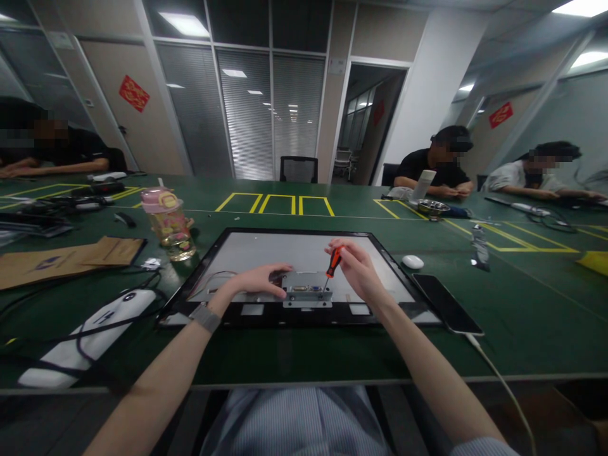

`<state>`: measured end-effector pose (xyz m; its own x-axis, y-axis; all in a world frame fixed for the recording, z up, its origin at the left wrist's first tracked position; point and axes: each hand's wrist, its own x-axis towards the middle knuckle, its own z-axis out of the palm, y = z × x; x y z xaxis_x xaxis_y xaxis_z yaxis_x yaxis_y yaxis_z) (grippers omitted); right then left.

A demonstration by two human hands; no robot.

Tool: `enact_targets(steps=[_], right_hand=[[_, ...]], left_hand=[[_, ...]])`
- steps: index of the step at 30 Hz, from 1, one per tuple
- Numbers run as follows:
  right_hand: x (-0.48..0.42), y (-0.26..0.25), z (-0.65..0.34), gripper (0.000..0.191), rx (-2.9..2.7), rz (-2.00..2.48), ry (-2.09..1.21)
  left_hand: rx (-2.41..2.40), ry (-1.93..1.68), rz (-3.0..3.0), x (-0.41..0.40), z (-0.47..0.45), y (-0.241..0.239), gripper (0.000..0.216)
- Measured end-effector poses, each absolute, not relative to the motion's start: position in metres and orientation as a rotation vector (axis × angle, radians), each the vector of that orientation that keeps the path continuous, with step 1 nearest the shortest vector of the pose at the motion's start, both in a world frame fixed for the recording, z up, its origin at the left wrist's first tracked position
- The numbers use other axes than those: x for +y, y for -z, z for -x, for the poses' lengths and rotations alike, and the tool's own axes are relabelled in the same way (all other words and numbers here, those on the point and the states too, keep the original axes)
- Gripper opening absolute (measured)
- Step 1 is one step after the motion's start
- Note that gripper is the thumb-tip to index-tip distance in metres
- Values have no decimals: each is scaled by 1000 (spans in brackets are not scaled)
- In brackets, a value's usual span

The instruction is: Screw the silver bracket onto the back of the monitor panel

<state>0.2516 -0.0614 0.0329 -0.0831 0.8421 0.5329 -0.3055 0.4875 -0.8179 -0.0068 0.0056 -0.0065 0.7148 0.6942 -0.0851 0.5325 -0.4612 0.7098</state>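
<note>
A flat display panel [247,253] with a black frame lies back side up on the green table. On its near edge sits a metal bracket [308,303] with a row of ports. My left hand [259,280] braces the bracket's left side, thumb at its front corner and fingers towards its back. My right hand [358,267] is closed around a red and black screwdriver [335,261]. The screwdriver points down, its tip at the bracket's right end by the blue port; whether it sits in a screw is too small to tell. Thin wires [213,276] run over the panel's left part.
Left of the panel are a pink-lidded bottle [168,221], a white power strip [90,339] with black cables and a brown paper bag [61,261]. At the right lie a phone [446,303] on a cable and a white case [413,261]. Other people sit across the table.
</note>
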Motion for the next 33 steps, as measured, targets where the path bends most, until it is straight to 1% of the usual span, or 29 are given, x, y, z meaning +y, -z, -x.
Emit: enact_targets(steps=[5,9,12,18,22,25,27,31,33], right_hand=[[-64,-36,-251,22,-1370,525,-1126],[-64,-37,-249,17,-1334,459,-1113],[-64,-35,-250,11,-1340,509,-1056],[-66,-37,-249,22,-1342,544,-1054],[-63,-34,-249,21,-1338,552,-990],[-60,-29,-252,15,-1340,611,-928],[-59,-29,-254,13,-1340,626,-944],[-62,-33,-251,22,-1352,617,-995],[-63,-34,-250,24,-1354,585,-1004]], left_hand=[[935,-271,-2142,6,6,6,78],[930,-271,-2151,5,5,5,78],[916,-275,-2159,4,5,5,77],[926,-270,-2138,2,4,2,78],[925,-275,-2131,2,4,1,77],[908,-282,-2138,5,6,4,77],[894,-282,-2133,7,8,8,77],[899,-269,-2153,9,10,11,77],[905,-274,-2150,8,9,10,77]])
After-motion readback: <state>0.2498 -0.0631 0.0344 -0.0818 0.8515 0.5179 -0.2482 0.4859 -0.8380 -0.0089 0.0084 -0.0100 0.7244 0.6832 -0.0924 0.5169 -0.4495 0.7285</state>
